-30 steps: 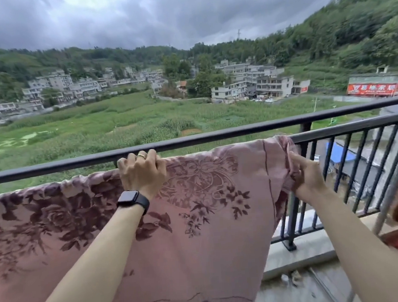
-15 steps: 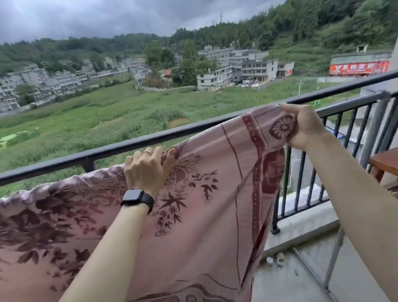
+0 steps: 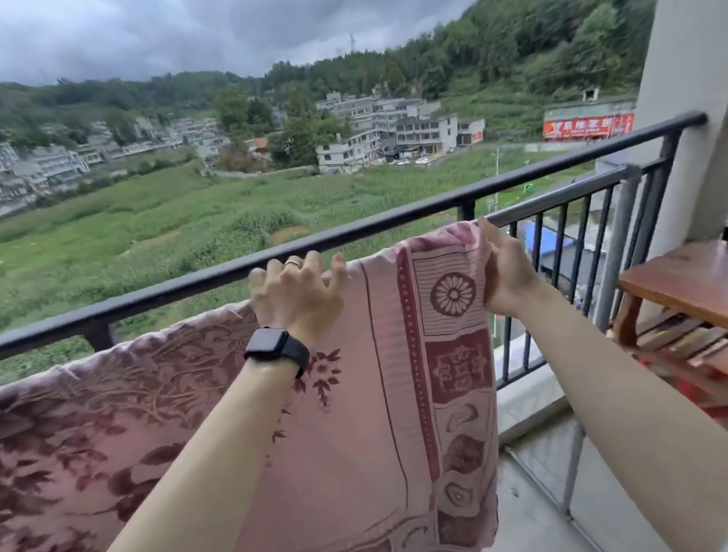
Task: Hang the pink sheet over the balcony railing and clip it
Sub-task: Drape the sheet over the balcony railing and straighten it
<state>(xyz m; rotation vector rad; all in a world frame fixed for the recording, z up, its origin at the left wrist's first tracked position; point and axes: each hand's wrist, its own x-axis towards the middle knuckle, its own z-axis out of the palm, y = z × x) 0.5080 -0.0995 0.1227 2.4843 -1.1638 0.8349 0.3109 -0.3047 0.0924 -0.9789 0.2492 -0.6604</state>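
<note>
As left hand fingers curl over pink floral cloth sheet, right hand pinches its corner; draping step, likely; next: clip beside fingers.

- The pink sheet hangs just inside the black railing.
- The left hand grips its top edge.
- The right hand holds its upper right corner.
- A wooden desk stands at right.

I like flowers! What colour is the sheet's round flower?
Dark red round flower on pink; head view.
</note>
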